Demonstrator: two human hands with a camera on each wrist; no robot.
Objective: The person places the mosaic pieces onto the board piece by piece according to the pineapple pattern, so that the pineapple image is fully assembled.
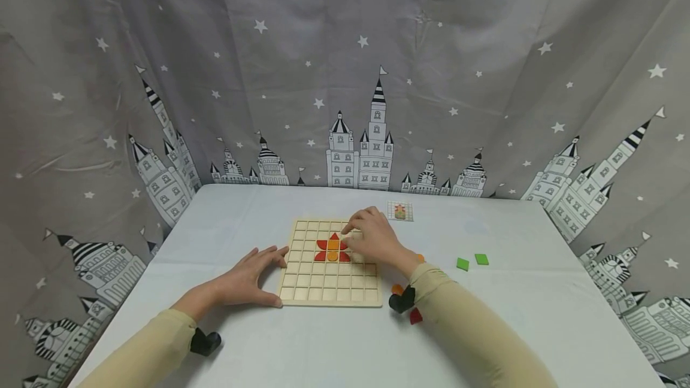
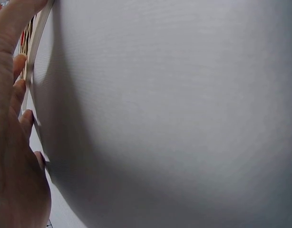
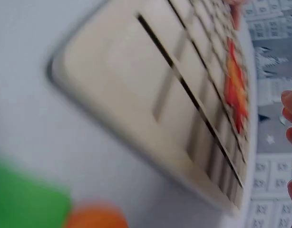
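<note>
Left hand [image 1: 245,280]: fingers and thumb spread, at the left side of the grid board [image 1: 323,295]. Thumb at the near-left corner, fingertips along the left edge further up. Right hand [image 1: 372,235]: over the far-right part of the board, fingers bent down, tips right by the pattern. Can't tell if it pinches a piece; contact spot is hidden, and the right wrist view only catches fingers at its edge.

Board lies flat between the hands, right of the left one, partly under the right one. Pattern just left of the right fingertips: red triangle [image 1: 335,236] at the far end, orange square [image 1: 333,245] below it, orange circle [image 1: 333,256] nearest the person, red curved pieces [image 1: 321,255] on both sides; right-side ones partly covered by the right hand.

Loose stuff: two green pieces [image 1: 462,264] well right of the right hand. Orange pieces [image 1: 398,289] close to the right wrist, one partly behind it. Red piece [image 1: 415,316] beside the right sleeve [image 1: 469,328], nearer the person than that hand. Pattern card [image 1: 400,211] just beyond the right hand, slightly right.
</note>
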